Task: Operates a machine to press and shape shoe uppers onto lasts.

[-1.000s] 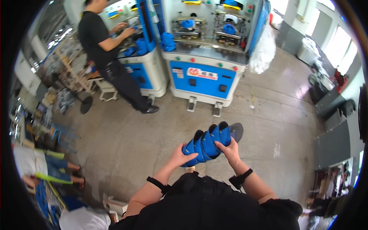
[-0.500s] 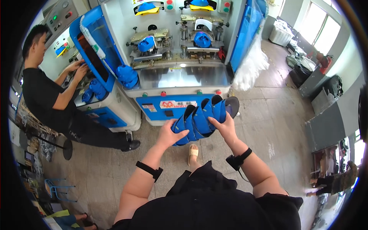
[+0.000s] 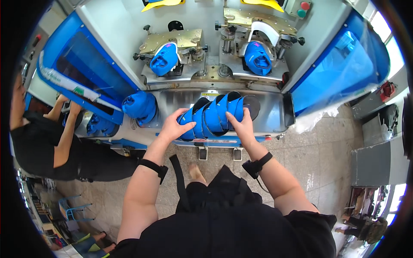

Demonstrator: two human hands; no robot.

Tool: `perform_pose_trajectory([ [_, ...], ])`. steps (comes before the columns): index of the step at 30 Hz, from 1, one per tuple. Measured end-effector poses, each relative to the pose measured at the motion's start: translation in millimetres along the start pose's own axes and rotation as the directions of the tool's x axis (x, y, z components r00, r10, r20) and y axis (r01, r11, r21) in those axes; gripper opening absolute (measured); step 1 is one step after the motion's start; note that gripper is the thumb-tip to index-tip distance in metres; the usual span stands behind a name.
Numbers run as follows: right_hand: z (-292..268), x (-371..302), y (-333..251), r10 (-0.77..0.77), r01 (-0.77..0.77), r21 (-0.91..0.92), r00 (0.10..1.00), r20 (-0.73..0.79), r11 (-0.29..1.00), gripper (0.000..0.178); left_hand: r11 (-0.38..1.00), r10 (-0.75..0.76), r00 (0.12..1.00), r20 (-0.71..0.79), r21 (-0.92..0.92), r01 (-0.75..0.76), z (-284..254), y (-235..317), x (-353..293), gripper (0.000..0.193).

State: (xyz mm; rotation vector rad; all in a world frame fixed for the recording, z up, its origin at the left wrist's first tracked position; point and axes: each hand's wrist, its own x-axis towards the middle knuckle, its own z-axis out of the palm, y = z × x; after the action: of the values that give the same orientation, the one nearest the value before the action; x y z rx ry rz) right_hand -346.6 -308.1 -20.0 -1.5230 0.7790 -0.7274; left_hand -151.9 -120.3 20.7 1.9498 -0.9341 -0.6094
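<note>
Pieces (image 3: 212,118), blue and curved, overlap in a row. The left hand (image 3: 173,126) is closed on one end, the right hand (image 3: 244,126) near the other.

Nested, dark-lined blue curved pieces (image 3: 212,117) form an overlapping row, held aloft and slanting away rightward.

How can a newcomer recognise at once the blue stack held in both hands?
Find the shiny metal counter of the machine. Seen against its front, the left hand and right hand hold the blue stack. Unlike the blue bundle at the counter's left end, it is a long row of overlapping pieces, with a dark grey rounded part at its right end.
</note>
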Motion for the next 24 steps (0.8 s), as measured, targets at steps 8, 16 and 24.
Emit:
perform_pose_trajectory([
  [8,16.9,54.9,76.3,0.349,-0.344,0.136,0.937,-0.022,0.929,0.041,0.959,0.162,0.975,0.155,0.207,-0.192,-1.0,-77.0,95.5,0.073],
  [16,37.6,60.6,53.7,-0.042,-0.102,-0.597,0.974,-0.223,0.796,0.037,0.935,0.252,0.945,0.207,0.199,-0.293,-22.7,-77.0,108.2,0.087],
  [24,-38.0,91.4,-84.8,-0.554,0.154,-0.756,0.773,-0.308,0.636,0.033,0.920,0.371,0.922,-0.109,0.178,-0.349,-31.0,-33.6,78.8,0.050],
])
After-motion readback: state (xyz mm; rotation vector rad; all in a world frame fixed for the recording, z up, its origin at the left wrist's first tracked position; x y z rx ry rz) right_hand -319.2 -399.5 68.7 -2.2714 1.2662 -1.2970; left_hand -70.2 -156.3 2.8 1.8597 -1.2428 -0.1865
